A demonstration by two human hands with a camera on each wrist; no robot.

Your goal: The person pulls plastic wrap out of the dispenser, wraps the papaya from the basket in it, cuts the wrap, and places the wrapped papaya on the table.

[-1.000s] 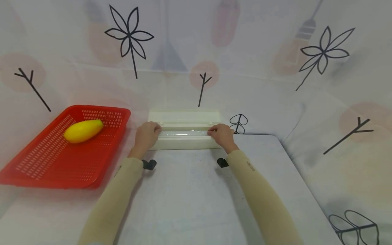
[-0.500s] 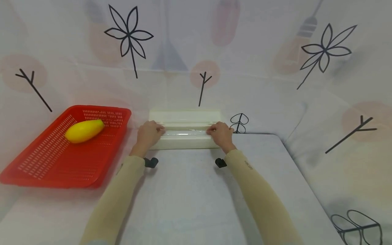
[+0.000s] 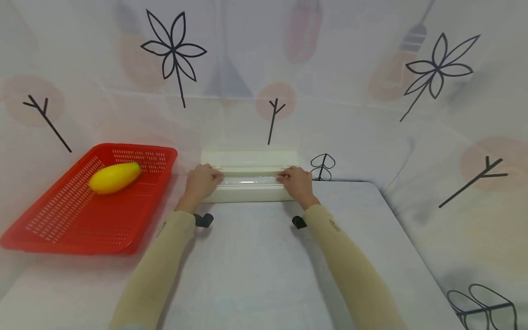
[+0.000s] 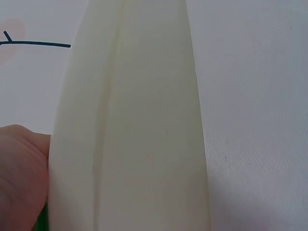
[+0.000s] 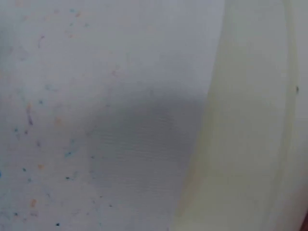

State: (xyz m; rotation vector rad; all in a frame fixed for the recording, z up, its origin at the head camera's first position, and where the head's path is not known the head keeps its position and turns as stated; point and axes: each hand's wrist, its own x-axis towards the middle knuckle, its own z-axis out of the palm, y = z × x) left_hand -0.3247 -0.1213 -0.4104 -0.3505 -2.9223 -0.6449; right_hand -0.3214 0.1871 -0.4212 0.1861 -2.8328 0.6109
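A long cream plastic cling film dispenser (image 3: 249,195) lies at the back of the table, its lid (image 3: 249,158) raised against the wall. Clear, shiny cling film (image 3: 249,180) stretches across its opening. My left hand (image 3: 201,182) is at the left end, thumb and fingertips pinching the film's edge. At the other end my right hand (image 3: 299,184) pinches the film the same way. The left wrist view shows the dispenser's front wall (image 4: 151,115), with part of my left hand (image 4: 21,178) behind it. In the right wrist view only the dispenser's blurred wall (image 5: 240,120) shows; the fingertips are hidden.
A red plastic basket (image 3: 99,229) stands at the left, holding a yellow papaya-shaped fruit (image 3: 114,178). White cloth covers the table (image 3: 251,270). A patterned curtain (image 3: 350,91) rises close behind the dispenser and along the right side.
My left hand has moved a little to the right, inward along the film. The right hand has shifted slightly left. The dispenser stays in place with its lid up.
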